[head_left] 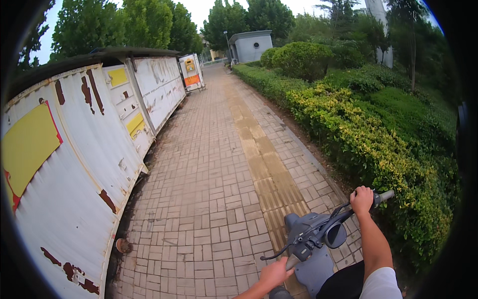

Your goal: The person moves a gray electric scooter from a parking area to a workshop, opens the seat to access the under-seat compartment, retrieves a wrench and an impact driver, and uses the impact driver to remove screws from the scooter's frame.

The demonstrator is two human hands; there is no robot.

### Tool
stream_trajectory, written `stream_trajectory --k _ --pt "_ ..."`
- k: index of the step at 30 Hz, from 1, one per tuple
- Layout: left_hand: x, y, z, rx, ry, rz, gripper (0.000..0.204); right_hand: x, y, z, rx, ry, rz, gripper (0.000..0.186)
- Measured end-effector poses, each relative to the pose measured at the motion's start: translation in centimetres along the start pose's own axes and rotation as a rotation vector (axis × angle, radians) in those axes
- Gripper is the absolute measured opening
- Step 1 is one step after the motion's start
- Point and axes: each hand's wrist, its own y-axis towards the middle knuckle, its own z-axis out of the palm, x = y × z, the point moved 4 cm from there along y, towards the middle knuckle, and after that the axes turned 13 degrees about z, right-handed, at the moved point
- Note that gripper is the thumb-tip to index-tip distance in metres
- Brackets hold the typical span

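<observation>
Gripping scooter handlebar (318, 231), both hands (361, 199) closed | yellow rectangular panels (27, 144) on white fence

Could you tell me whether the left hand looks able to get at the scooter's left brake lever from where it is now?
Probably yes: the left hand is closed on the left grip, and the brake lever curves just ahead of its knuckles with nothing between them.

yellow rectangular labels (29, 144) on left wall
</observation>
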Motion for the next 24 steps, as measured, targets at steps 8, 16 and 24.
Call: stream_trajectory --k 8,16,24 --pt "18.7 26.9 -17.2 0.095 0.110 -0.024 0.040 15.8 14.2 23.9 0.062 -0.089 0.097 0.010" --pt "36.2 48.3 -27.6 0.026 0.063 -0.077 0.039 33.6 28.5 47.5 0.068 -0.099 -0.018 0.012" --pt "51.7 71.4 -39.0 0.051 -0.001 -0.029 0.042 47.3 42.7 69.9 0.058 -0.088 0.033 0.011"
